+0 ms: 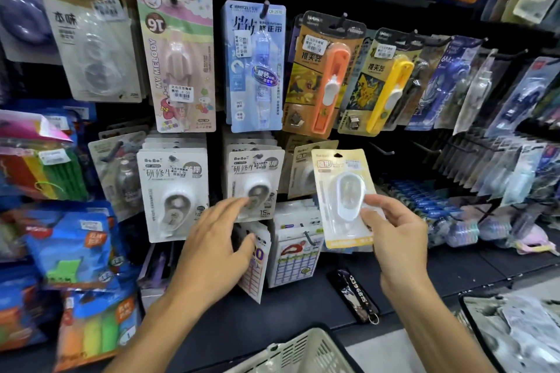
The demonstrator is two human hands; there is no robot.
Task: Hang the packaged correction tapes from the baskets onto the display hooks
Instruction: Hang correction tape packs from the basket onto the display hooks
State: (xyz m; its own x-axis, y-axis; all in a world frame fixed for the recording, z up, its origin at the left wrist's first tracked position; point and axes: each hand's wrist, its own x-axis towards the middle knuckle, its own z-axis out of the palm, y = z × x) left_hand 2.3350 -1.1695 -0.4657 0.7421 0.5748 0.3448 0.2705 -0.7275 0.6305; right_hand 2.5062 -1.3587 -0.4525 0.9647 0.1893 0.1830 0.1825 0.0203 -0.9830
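Basket rim shows nearest us at six o'clock, pale and slotted, with a second, dark-edged basket of blurred packets at four o'clock. Just beyond, on the dark shelf, a black key strap with white digits lies near five o'clock.

Above it we see our two bare hands. Our right hand, at about three o'clock of centre, pinches a yellow-backed correction tape pack by its lower right edge, thumb and fingers curled on the clear blister. The pack is upright in the air, in front of the lower row of hanging goods; whether its hole is on a hook we cannot tell. Our left hand, at about seven o'clock of centre, is relaxed with fingers stretched, its fingertips touching the white pack that hangs on the lower row.

Farther back, at twelve o'clock, the upper hooks carry a pink pack, a blue pack and an orange pack.
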